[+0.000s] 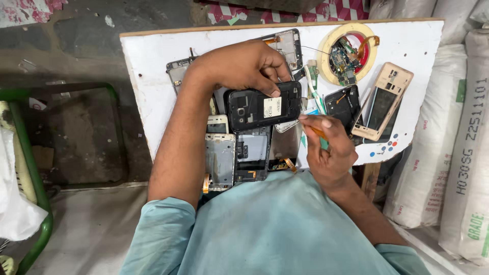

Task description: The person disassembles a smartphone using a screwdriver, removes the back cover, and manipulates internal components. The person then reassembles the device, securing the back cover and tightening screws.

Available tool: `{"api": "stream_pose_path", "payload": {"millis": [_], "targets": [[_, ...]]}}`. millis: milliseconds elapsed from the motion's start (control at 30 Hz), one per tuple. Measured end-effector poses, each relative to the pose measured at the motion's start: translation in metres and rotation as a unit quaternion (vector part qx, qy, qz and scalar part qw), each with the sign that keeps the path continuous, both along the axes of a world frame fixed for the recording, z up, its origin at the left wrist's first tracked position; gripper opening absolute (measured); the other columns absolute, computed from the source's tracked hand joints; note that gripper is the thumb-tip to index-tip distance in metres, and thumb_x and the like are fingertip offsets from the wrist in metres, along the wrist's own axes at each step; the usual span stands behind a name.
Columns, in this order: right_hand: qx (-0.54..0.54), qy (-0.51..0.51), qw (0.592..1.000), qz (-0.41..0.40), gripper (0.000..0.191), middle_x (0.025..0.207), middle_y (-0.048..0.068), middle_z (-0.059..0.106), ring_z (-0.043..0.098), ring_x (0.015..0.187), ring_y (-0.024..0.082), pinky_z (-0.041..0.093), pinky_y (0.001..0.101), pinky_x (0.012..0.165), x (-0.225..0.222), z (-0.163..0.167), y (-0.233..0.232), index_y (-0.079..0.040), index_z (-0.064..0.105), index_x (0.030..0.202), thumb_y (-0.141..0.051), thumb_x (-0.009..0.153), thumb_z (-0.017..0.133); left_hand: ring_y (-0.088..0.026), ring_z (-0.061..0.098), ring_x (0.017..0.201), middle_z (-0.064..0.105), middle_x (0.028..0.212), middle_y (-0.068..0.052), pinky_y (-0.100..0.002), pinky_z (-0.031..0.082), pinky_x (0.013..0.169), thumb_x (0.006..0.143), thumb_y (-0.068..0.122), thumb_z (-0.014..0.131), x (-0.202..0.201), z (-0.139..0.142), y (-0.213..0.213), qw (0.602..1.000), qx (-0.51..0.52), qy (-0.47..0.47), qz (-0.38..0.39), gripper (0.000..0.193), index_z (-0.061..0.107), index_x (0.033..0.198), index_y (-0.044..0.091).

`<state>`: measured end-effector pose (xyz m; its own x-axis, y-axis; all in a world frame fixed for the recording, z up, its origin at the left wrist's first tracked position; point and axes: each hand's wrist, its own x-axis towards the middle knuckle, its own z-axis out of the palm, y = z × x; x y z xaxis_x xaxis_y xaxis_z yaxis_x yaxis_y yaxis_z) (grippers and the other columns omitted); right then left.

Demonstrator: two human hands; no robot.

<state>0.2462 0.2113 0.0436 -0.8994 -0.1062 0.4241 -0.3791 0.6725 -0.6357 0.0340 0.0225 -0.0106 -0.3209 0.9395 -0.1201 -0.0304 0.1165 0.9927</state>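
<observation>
Both hands are down on the work: the left hand (244, 66) presses from above on a black phone body (264, 105) with its back cover off, fingers curled over the far edge and thumb pinning the near part beside a pale label, while the right hand (328, 147) pinches a slim orange-handled tool (318, 132) between thumb and fingertips, its tip aimed at the phone's right end. That phone lies between the two hands on a white board (147, 76), stacked on other stripped handsets. Just under the left forearm sits a silver phone frame (220, 160), and next to it a dark open chassis (252, 153). Beyond the right hand lie a small black phone back (344, 104), a gold phone shell (384, 99) and a roll of pale tape (333, 43) ringing loose circuit boards (342, 58). By my judgement the black body is light, stiff and thin plastic, a bit slick, with fragile exposed parts inside, so the outer edges are the place to grip, not the open middle. The tool's tip is too small to make out, the palm hides the phone's far edge, and whatever lies beneath the stack is covered. White sacks (458, 153) stand past the right arm.
</observation>
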Motion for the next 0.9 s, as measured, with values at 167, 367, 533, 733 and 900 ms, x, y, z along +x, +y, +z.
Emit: {"api": "stream_pose_path", "payload": {"millis": [167,367,533,733,900], "targets": [[0.035,0.007,0.998,-0.052,0.062,0.103,0.02,0.073,0.077,0.094,0.028,0.063,0.0344,0.085,-0.001,0.003,0.0,-0.008,0.04,0.148,0.008,0.099,0.076,-0.009,0.073,0.08,0.08,0.091,-0.004,-0.027,0.056,0.07,0.083,0.012,0.083,0.0,0.0,0.001,1.0,-0.008,0.002,-0.003,0.035,0.071,0.115,0.003],[0.054,-0.031,0.998,-0.014,0.053,0.109,0.021,0.072,0.076,0.101,0.03,0.062,0.0347,0.087,-0.004,0.015,0.004,-0.006,0.045,0.139,0.009,0.098,0.075,-0.009,0.071,0.078,0.079,0.089,-0.005,-0.027,0.055,0.069,0.084,0.012,0.083,-0.001,0.0,0.001,1.0,-0.002,0.005,0.0,0.033,0.072,0.113,0.003],[-0.025,-0.078,0.995,0.059,0.04,0.123,0.024,0.069,0.073,0.116,0.033,0.061,0.035,0.095,-0.004,0.01,0.006,-0.008,0.043,0.134,0.016,0.105,0.055,-0.009,0.072,0.079,0.079,0.089,-0.004,-0.027,0.054,0.071,0.083,0.011,0.084,0.0,0.0,-0.002,1.0,-0.002,0.014,0.008,0.033,0.072,0.112,0.003],[-0.075,-0.078,0.994,0.01,0.049,0.121,0.021,0.071,0.074,0.114,0.03,0.061,0.036,0.095,0.001,0.0,0.004,-0.008,0.034,0.145,0.015,0.107,0.054,-0.009,0.073,0.081,0.079,0.091,-0.004,-0.027,0.056,0.071,0.082,0.012,0.084,0.001,0.005,0.0,1.0,-0.009,0.005,0.01,0.034,0.072,0.113,0.003],[-0.007,-0.075,0.997,0.036,0.054,0.119,0.021,0.071,0.075,0.11,0.029,0.062,0.0363,0.095,-0.006,0.011,0.007,-0.008,0.033,0.145,0.013,0.104,0.061,-0.009,0.072,0.08,0.079,0.091,-0.004,-0.027,0.055,0.07,0.081,0.011,0.084,0.001,0.006,0.001,1.0,-0.017,-0.001,0.007,0.034,0.072,0.112,0.003]]}}
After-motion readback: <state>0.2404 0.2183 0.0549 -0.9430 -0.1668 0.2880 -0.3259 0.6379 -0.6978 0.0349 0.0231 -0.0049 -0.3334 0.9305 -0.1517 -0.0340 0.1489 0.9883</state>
